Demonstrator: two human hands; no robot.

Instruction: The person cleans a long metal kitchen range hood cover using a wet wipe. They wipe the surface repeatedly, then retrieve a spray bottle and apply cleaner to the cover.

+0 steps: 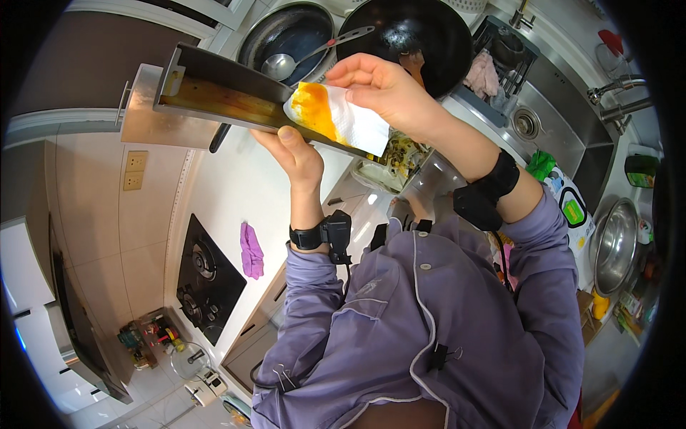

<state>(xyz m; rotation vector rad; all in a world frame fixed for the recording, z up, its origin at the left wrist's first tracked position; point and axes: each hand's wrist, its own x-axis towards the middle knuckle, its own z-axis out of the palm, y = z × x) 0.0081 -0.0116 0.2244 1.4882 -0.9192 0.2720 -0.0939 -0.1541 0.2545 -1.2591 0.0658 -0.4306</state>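
My left hand (295,155) holds a long grey metal tray (230,75) from beneath, with the thumb on its near edge. Brown, oily liquid coats the inside of this tray, which looks like a range hood's grease tray. At its right end, my right hand (375,88) grips a white paper towel (364,120) between thumb and fingers. The towel's left part is soaked orange-yellow and lies over the tray's edge. Just below the tray's right end is a bin (383,174) with food scraps inside a plastic liner.
A frying pan with a ladle (278,67) and a black wok (396,27) stand beyond the tray. The sink (557,107) is at right. A gas hob (206,273) and a purple cloth (251,251) are at left on the white worktop (220,187).
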